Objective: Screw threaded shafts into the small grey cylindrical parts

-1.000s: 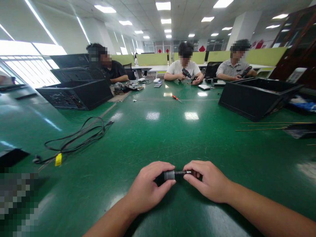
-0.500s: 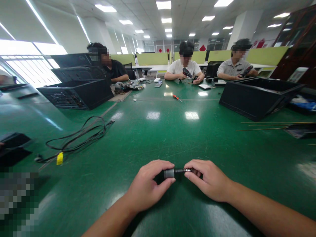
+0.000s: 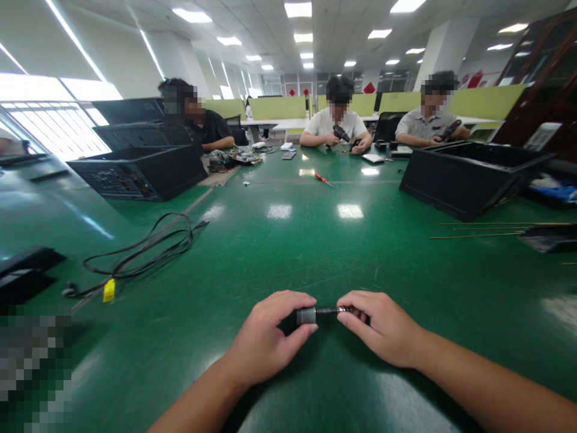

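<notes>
Between thumb and fingers, my left hand (image 3: 274, 337) grips a short grey cylinder (image 3: 306, 316) with a dark end. From its right side runs a thin black shaft (image 3: 327, 311), level above the green table. At the far end of that shaft, my right hand (image 3: 381, 328) pinches a shiny ridged metal piece (image 3: 345, 310), which looks like a coil or a spiral bit. The fingers cover much of that piece, so I cannot tell its exact kind or whether it is joined to the shaft.
A looped black cable (image 3: 148, 252) with a yellow tag lies left. Black computer cases (image 3: 139, 174) stand at left and right. An orange-handled screwdriver (image 3: 322, 178) lies farther off. Thin rods (image 3: 482, 229) lie right. Three people sit opposite; a person in white (image 3: 336, 126) holds a power tool.
My left hand and the grey cylinder have shifted slightly left. A little more of the black shaft and ridged piece shows between my hands. My right hand has hardly moved.
</notes>
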Tool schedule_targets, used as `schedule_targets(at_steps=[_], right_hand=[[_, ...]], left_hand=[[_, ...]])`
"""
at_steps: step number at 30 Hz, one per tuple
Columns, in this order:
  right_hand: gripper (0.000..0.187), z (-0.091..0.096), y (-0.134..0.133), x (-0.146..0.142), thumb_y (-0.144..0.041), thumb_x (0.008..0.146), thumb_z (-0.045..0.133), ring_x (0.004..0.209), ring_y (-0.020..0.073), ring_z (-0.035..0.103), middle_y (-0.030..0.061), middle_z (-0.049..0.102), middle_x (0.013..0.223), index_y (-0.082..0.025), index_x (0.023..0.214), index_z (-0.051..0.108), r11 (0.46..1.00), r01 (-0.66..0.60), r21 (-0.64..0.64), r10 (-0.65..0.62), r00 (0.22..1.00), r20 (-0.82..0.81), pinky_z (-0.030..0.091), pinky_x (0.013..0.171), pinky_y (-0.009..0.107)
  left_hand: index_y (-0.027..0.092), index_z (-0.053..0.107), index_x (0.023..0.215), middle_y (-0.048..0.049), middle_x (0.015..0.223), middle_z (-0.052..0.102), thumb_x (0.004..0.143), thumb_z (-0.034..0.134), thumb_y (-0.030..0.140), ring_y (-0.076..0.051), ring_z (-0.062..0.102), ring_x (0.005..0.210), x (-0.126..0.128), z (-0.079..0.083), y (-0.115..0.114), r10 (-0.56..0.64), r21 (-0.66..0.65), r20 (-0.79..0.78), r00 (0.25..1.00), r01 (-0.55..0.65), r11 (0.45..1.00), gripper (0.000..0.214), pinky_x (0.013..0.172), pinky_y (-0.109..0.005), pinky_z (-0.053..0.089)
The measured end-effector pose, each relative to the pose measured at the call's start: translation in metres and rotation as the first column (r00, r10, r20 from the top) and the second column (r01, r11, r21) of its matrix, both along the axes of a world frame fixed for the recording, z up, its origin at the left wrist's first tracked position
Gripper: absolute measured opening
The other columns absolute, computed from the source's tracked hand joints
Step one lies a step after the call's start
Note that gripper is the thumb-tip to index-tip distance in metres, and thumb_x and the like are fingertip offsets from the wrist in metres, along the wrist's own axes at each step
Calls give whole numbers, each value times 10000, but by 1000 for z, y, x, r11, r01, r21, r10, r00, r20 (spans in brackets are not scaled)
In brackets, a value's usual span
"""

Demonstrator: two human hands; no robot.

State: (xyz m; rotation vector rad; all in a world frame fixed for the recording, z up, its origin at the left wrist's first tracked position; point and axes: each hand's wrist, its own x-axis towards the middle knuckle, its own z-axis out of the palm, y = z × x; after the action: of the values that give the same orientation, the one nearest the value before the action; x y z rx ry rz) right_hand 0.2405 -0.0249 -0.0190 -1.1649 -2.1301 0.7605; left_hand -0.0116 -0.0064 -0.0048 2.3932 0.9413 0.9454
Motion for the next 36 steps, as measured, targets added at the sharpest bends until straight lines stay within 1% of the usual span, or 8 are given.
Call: schedule_targets(at_steps=[8,17,32,36], right_hand=[[172,-1,2,0,-304,982,549,696,136,576,1,635,782,-192,971,678,1000,1,-2,-1,1000,-1,401,657,251],[152,-1,3,-1,-293,960,572,669,133,573,0,628,765,-190,975,683,1000,12,-10,-11,1000,5,407,636,248],[145,0,3,0,-285,956,573,650,126,555,-5,612,749,-188,954,680,1000,24,-14,-24,1000,5,397,621,242],[152,0,3,1,-288,960,569,649,126,554,-6,609,747,-185,952,680,1000,23,-14,-22,1000,8,401,623,242]], left_hand=[[238,660,1125,-38,1078,734,841,702,196,-190,696,987,-1,1,3,-6,-12,-25,1000,6,1000,291,894,-344,561],[246,644,1164,-38,1094,730,846,700,214,-194,691,997,-5,3,4,-5,-28,-67,998,3,1000,324,912,-359,557],[264,638,1180,-27,1101,727,853,693,216,-185,688,1005,-7,4,5,15,-13,-82,997,-16,1000,334,914,-344,556],[254,646,1177,-37,1093,727,856,689,222,-189,686,1002,-8,5,6,14,-21,-85,996,-16,1000,325,919,-344,553]])
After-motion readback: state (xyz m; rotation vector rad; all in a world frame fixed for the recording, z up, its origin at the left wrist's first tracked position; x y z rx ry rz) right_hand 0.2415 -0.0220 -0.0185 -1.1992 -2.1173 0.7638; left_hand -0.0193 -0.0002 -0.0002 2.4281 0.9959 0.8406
